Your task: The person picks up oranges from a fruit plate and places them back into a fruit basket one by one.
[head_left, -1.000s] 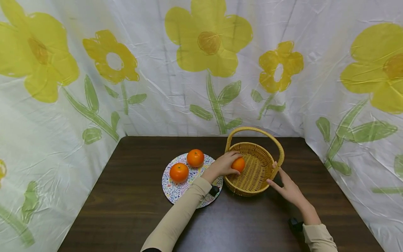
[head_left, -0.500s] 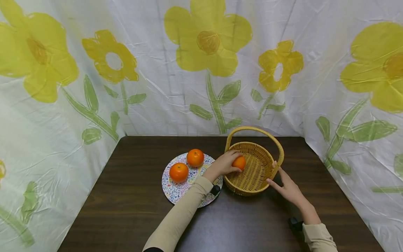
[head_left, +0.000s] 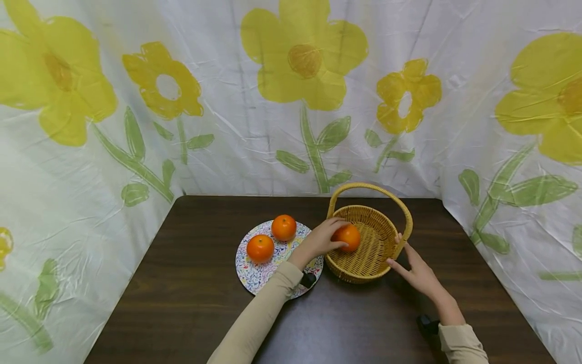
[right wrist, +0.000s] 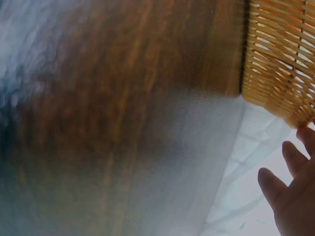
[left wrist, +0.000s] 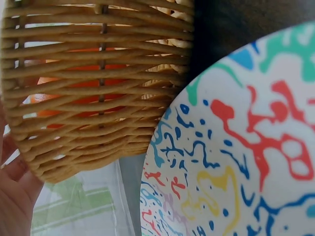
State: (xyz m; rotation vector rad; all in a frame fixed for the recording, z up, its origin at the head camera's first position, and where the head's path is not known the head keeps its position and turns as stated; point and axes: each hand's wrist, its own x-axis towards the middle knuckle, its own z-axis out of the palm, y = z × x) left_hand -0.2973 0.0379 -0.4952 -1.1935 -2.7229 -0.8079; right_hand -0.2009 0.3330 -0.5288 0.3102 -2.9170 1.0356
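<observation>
An orange lies inside the round wicker basket, against its left side. My left hand reaches over the basket's left rim, fingertips above the orange and thumb low along its near side, loosely spread with much of the fruit uncovered. In the left wrist view the orange shows through the weave, and part of the left hand appears at the edge. My right hand touches the basket's right side by the handle base, its fingers straight and spread in the right wrist view.
Left of the basket, a round patterned plate bears two more oranges, a nearer one and a farther one. The basket's tall arched handle rises over its opening. A flowered curtain hangs behind the dark table.
The orange sits slightly farther right and more of it shows, as the left hand's fingers have loosened and drawn back a little. The right hand and basket stay in place.
</observation>
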